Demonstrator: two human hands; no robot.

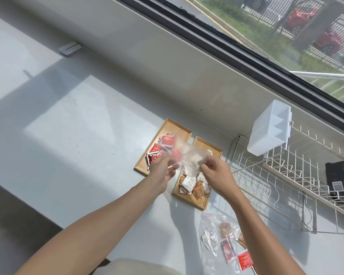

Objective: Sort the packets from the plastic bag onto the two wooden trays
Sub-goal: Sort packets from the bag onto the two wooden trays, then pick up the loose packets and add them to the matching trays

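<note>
- Hands: left hand [163, 171] and right hand [216, 171] each pinch an edge of a clear plastic bag [185, 153], held up above the two wooden trays, apart from the desk [87, 135].
- Bag contents: a few red packets show through the film on its left side; exact qty cannot be told.
- Left tray [177, 129]: red/white packets [154, 153] piled at its near end. Right tray [203, 144]: brown/white packets [195, 185] at its near end. Trays lie side by side, just apart.
- Second bag [213, 241]: rests on desk near the person, w/ mixed packets inside; one red packet [245, 261] lies at its edge. Not yet sorted.
- Risk 1: bag hangs over both trays; if tipped or shaken, red packets may drop onto the brown tray, i.e. mis-sort.
- Risk 2: thin film, pinch grip only; a slip on either side could dump contents on desk or trays.
- Risk 3: dish rack [286, 175] stands close on the right; right elbow may catch it.
</note>
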